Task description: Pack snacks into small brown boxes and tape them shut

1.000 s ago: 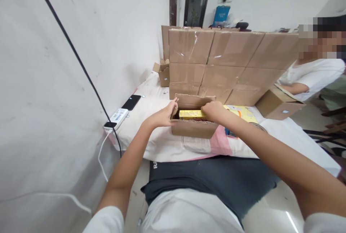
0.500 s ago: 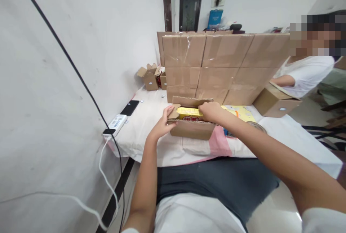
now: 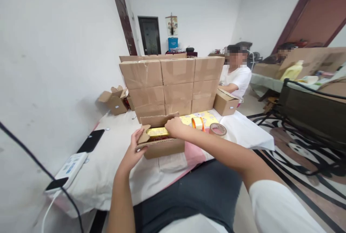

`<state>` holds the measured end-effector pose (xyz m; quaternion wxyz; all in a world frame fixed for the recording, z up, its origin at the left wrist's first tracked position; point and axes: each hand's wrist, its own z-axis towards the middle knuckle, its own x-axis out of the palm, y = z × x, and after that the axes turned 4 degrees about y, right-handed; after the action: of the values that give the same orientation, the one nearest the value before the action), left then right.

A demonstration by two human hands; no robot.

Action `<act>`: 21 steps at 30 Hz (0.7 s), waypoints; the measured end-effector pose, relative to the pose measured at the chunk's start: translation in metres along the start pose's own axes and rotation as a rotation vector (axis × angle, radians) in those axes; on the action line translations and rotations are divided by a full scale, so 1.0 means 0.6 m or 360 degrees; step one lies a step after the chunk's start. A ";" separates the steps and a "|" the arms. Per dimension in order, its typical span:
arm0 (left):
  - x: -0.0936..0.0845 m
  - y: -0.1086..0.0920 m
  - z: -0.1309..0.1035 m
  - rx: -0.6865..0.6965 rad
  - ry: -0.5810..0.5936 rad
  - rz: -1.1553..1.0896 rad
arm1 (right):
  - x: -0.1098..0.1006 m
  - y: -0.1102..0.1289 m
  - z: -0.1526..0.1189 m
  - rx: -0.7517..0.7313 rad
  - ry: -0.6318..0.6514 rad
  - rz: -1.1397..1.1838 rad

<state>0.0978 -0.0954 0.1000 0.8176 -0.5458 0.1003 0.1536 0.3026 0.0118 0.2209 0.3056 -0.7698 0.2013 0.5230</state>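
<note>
Left hand (image 3: 137, 151) pinches the box's (image 3: 164, 149) flap (image 3: 143, 135), now tipped inward; right hand (image 3: 175, 126) touches a yellow pack (image 3: 157, 131), grip hidden.

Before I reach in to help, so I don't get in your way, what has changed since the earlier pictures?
The left end flap of the open box now leans inward, the left hand at its edge. The view has swung right, showing more room. The right hand stays at the box's right end, the yellow pack inside.
</note>
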 end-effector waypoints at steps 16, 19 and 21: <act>0.015 0.003 0.003 -0.0040 -0.0020 0.0127 | -0.002 -0.011 -0.024 0.0034 -0.0053 0.0026; 0.016 0.007 0.005 -0.0006 -0.0041 0.0154 | 0.001 -0.011 -0.022 0.0007 -0.0058 0.0034; 0.016 0.009 0.005 0.0010 -0.0053 0.0159 | 0.003 -0.010 -0.017 0.0007 -0.0058 0.0043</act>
<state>0.1049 -0.0894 0.0932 0.8122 -0.5349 0.1144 0.2030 0.3137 0.0093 0.2235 0.3038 -0.7567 0.2073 0.5405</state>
